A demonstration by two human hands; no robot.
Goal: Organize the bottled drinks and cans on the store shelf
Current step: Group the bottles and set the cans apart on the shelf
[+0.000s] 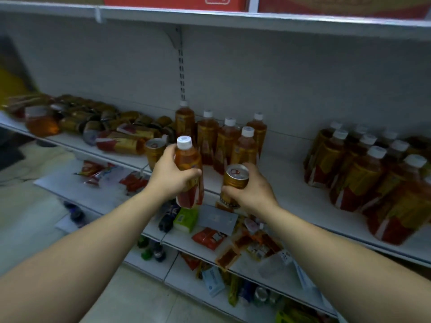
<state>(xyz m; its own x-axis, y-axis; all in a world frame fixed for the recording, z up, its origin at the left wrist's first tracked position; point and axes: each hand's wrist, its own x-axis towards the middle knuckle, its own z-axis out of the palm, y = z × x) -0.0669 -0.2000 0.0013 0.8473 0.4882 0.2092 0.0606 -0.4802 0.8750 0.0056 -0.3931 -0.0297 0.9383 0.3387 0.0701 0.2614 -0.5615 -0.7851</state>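
My left hand (171,174) grips an upright tea bottle (189,164) with a white cap, held just in front of the white shelf (286,183). Beside it, my right hand (250,190) is wrapped around a gold can (236,177) with its top facing up. Behind both hands, several upright tea bottles (227,141) stand in a group at the back of the shelf. One more gold can (155,151) stands upright left of my left hand. At the right, a larger block of upright bottles (363,166) fills the shelf.
Several cans and bottles (98,122) lie tumbled on the shelf's left part. Lower shelves hold snack packets (208,237), a green pack (185,220) and dark bottles (166,217). Red cartons (175,2) sit on the top shelf. Bare shelf shows between the two bottle groups.
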